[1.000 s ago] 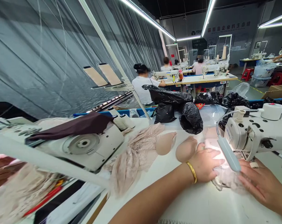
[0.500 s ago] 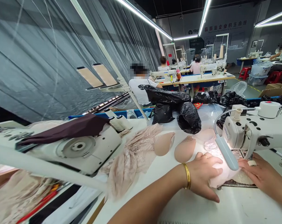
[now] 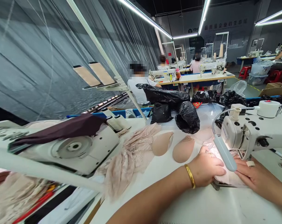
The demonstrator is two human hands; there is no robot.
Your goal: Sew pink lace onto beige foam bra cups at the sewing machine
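Note:
A pale pink fabric piece (image 3: 223, 176) lies under the white sewing machine (image 3: 242, 129), brightly lit by its grey lamp (image 3: 225, 154). My left hand (image 3: 207, 166), with a gold bangle at the wrist, has its fingers curled and thumb drawn in, gripping the fabric's left side. My right hand (image 3: 252, 172) rests on the right side of the fabric near the needle area, fingers stretched out flat. A white band wraps one of its fingers. The lamp hides part of the fabric, and the needle cannot be made out.
Two beige moulded bra cups (image 3: 183, 149) and beige lace fabric (image 3: 131, 155) lie on the white table left of my hands. Black plastic bags (image 3: 187, 116) sit behind. Another machine (image 3: 73, 146) with dark cloth stands at left. A co-worker (image 3: 138, 84) sits beyond.
My left hand has closed from spread fingers, its thumb now drawn in at the fabric. The fabric's near edge has shifted and covers more of the machine's plate. My right hand has moved slightly left.

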